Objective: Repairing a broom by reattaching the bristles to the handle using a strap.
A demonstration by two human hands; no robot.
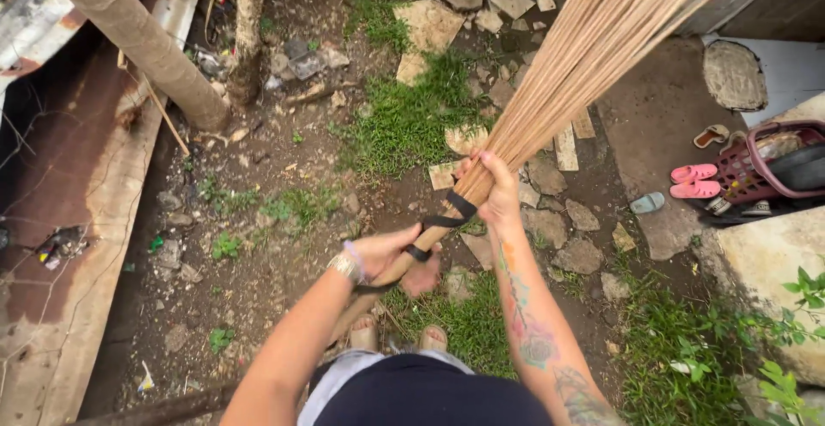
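Over dirt yard, both grips clamped on stick broom (pixel 550 91): right hand (pixel 490 187) upper, left hand (pixel 391 254) lower

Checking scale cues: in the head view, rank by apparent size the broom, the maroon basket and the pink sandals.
1. broom, though closest to the camera
2. maroon basket
3. pink sandals

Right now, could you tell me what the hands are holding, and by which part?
Both grip a stick broom: right hand at the bound neck, left hand lower on the handle.
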